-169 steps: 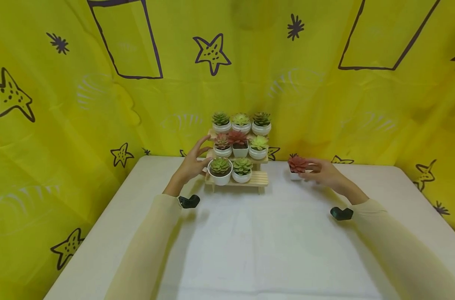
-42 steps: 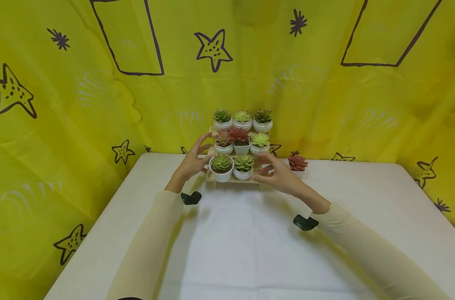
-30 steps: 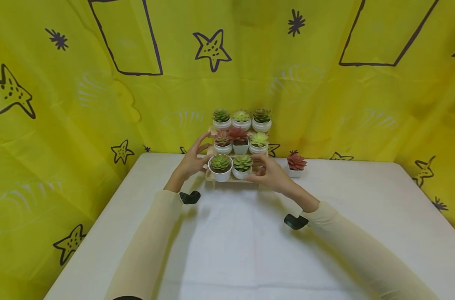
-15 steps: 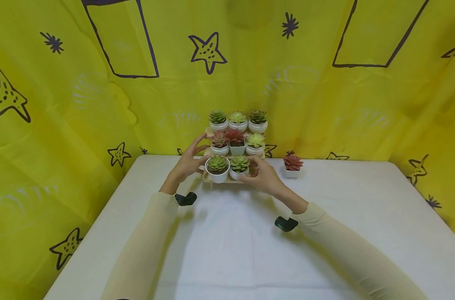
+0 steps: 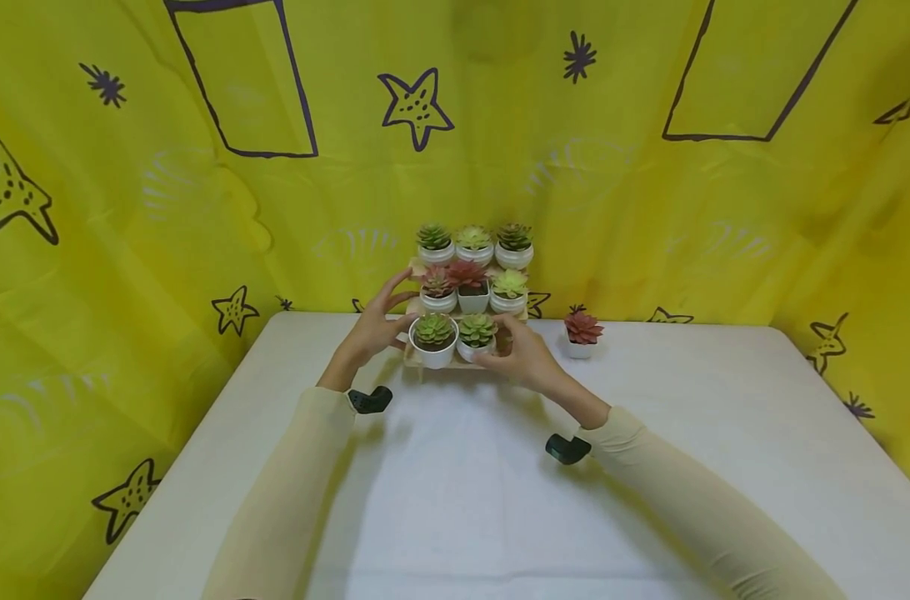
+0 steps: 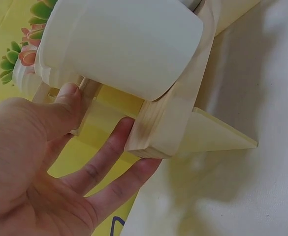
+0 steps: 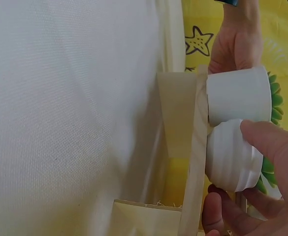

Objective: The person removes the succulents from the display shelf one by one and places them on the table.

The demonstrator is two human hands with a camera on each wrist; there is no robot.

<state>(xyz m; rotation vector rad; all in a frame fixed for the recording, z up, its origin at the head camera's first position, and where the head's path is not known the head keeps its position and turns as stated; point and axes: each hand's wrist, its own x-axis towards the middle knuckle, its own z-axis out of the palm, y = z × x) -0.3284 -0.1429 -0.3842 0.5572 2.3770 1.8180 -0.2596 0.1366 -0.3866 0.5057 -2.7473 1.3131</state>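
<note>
My right grip (image 5: 526, 357) pinches the ribbed pot (image 7: 232, 156); I'd move it upright, without jostling the smooth pot (image 7: 240, 93), left grip (image 5: 371, 332) spread against the wooden stand (image 7: 198, 142). Base contact looks unclear.

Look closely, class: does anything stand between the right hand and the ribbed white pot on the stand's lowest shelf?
Nothing visible does: the right hand grips the ribbed white pot directly. The larger smooth pot stands just left of it, on the far side.

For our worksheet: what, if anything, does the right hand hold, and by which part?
The right hand holds a ribbed white succulent pot by its sides.
</note>
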